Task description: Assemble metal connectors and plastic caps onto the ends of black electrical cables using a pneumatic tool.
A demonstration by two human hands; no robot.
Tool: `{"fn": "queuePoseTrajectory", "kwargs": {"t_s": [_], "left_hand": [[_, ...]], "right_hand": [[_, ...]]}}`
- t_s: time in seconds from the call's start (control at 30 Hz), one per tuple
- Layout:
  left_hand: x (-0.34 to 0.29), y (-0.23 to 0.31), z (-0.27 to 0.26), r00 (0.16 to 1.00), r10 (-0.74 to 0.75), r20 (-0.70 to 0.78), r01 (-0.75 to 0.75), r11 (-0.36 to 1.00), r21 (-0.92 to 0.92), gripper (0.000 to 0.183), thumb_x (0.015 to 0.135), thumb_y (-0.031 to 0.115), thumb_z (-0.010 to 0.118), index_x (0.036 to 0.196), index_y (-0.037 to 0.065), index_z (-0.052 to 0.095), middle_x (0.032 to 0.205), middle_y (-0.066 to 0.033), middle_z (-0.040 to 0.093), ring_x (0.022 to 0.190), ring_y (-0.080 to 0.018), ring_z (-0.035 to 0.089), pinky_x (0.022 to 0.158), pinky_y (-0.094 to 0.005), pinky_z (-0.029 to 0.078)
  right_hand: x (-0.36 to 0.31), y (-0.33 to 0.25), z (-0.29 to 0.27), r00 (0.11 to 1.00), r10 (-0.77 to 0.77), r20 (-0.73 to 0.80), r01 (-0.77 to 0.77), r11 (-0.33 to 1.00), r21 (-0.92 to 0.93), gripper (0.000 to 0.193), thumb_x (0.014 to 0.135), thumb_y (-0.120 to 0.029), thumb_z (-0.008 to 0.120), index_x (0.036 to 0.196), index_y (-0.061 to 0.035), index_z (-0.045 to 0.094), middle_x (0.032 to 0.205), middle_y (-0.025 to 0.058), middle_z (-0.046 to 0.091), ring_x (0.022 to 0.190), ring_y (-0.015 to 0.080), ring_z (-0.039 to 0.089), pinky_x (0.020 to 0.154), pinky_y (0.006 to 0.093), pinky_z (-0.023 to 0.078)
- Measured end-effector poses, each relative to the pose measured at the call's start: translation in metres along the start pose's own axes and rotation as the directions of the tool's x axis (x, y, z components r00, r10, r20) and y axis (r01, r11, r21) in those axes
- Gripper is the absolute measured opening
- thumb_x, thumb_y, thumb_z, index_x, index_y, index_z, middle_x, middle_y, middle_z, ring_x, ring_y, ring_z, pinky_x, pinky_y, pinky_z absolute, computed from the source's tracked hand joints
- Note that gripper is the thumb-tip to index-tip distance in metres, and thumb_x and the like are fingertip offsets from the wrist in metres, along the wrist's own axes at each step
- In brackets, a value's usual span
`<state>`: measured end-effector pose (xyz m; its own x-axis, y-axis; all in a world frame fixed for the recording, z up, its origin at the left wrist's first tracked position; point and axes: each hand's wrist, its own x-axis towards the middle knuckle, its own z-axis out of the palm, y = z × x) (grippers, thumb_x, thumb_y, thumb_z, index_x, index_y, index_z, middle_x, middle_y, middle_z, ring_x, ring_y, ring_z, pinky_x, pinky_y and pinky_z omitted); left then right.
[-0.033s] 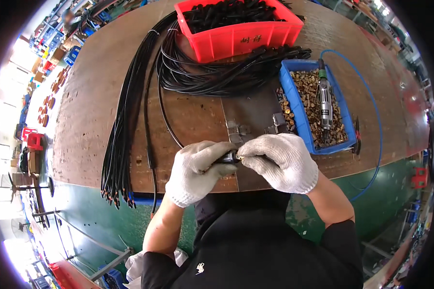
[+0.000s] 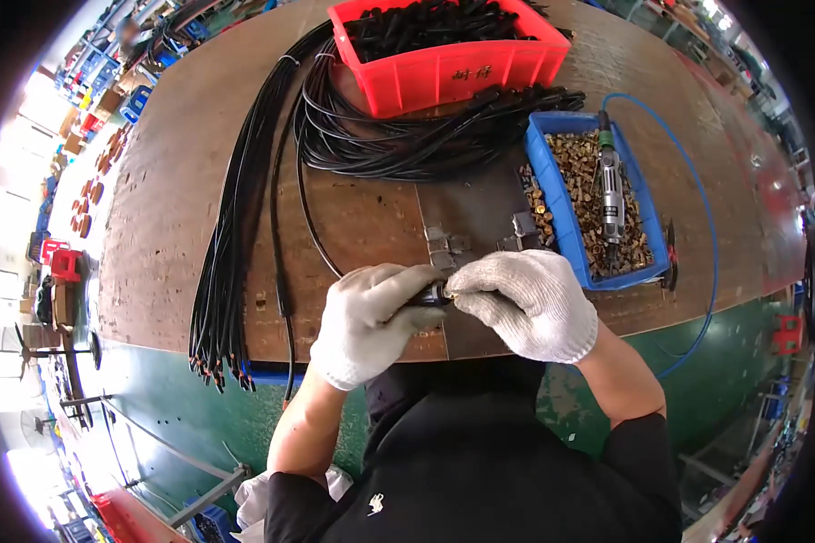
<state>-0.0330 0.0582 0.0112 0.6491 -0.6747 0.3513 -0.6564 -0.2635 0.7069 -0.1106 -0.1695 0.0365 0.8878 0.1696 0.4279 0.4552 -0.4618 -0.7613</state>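
White knitted gloves cover both hands, which meet above the near edge of the table. My left hand point(image 2: 371, 317) is closed around a black cable connector point(image 2: 430, 295), and a black cable runs up from behind this hand toward the coil. At the connector's right end, my right hand point(image 2: 525, 303) pinches a small brass-coloured fitting point(image 2: 449, 291), mostly covered by the fingertips. Whether the fitting is seated in the connector, I cannot tell. Just beyond the hands, small metal fixtures point(image 2: 445, 242) sit on the table.
A red bin point(image 2: 462, 80) of black parts stands at the back. Black cables lie coiled point(image 2: 398, 149) before it and bundled point(image 2: 235, 226) at left. On the right, a blue bin point(image 2: 561, 222) holds brass fittings, with an air screwdriver point(image 2: 611, 195) on a blue hose point(image 2: 708, 217) across it.
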Motion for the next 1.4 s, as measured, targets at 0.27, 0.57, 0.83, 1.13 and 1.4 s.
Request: {"fn": "queuePoseTrajectory", "kwargs": {"t_s": [0.27, 0.57, 0.83, 1.13, 1.4], "left_hand": [[0.007, -0.005, -0.003, 0.983, 0.185, -0.001, -0.173, 0.920, 0.352, 0.064, 0.073, 0.012, 0.086, 0.135, 0.006, 0.069, 0.095, -0.0119, 0.075, 0.084, -0.0347, 0.071, 0.079, -0.0451, 0.057], [0.045, -0.011, 0.002, 0.936, 0.316, -0.157, -0.208, 0.853, 0.478, 0.079, 0.075, 0.005, 0.085, 0.150, 0.006, 0.059, 0.084, -0.0118, 0.071, 0.074, -0.0335, 0.068, 0.076, -0.0430, 0.057], [0.037, -0.063, 0.056, 0.892, -0.378, -0.246, 0.132, 0.741, -0.658, 0.082, 0.111, 0.067, 0.040, 0.157, -0.001, 0.047, 0.149, -0.0155, 0.058, 0.129, -0.0248, 0.061, 0.117, -0.0414, 0.041], [0.124, -0.098, 0.070, 0.959, -0.283, 0.034, 0.219, 0.657, -0.721, 0.075, 0.114, 0.064, 0.032, 0.079, 0.002, 0.058, 0.067, -0.0030, 0.049, 0.063, -0.0180, 0.050, 0.070, -0.0373, 0.051], [0.127, -0.107, 0.099, 0.999, 0.017, -0.046, -0.034, 0.910, -0.413, 0.047, 0.117, 0.042, 0.044, 0.103, 0.004, 0.068, 0.090, -0.0029, 0.063, 0.082, -0.0140, 0.057, 0.076, -0.0315, 0.049]], "right_hand": [[0.003, 0.018, 0.005, 0.977, 0.211, 0.041, -0.215, 0.962, 0.166, 0.014, 0.096, -0.002, 0.077, 0.109, -0.0002, 0.071, 0.098, 0.0141, 0.076, 0.087, 0.0280, 0.078, 0.077, 0.0334, 0.059], [0.030, 0.042, 0.043, 0.909, 0.383, -0.165, -0.351, 0.917, 0.192, 0.026, 0.106, -0.029, 0.063, 0.109, -0.0036, 0.067, 0.092, 0.0179, 0.073, 0.087, 0.0342, 0.074, 0.077, 0.0417, 0.055], [0.049, 0.075, 0.039, 0.576, 0.815, 0.069, -0.441, 0.238, 0.865, 0.023, 0.103, -0.035, 0.065, 0.101, -0.0120, 0.069, 0.078, -0.0022, 0.061, 0.053, 0.0077, 0.048, 0.046, 0.0270, 0.038], [0.052, 0.146, 0.055, 0.611, 0.710, -0.350, -0.220, 0.576, 0.787, 0.033, 0.109, -0.037, 0.061, 0.107, -0.0054, 0.070, 0.092, -0.0008, 0.066, 0.085, 0.0081, 0.058, 0.079, 0.0275, 0.050], [0.060, 0.150, 0.057, 0.889, 0.424, -0.171, -0.039, 0.443, 0.896, 0.049, 0.109, -0.049, 0.060, 0.111, -0.0019, 0.074, 0.104, 0.0042, 0.074, 0.102, 0.0104, 0.064, 0.097, 0.0278, 0.050]]}}
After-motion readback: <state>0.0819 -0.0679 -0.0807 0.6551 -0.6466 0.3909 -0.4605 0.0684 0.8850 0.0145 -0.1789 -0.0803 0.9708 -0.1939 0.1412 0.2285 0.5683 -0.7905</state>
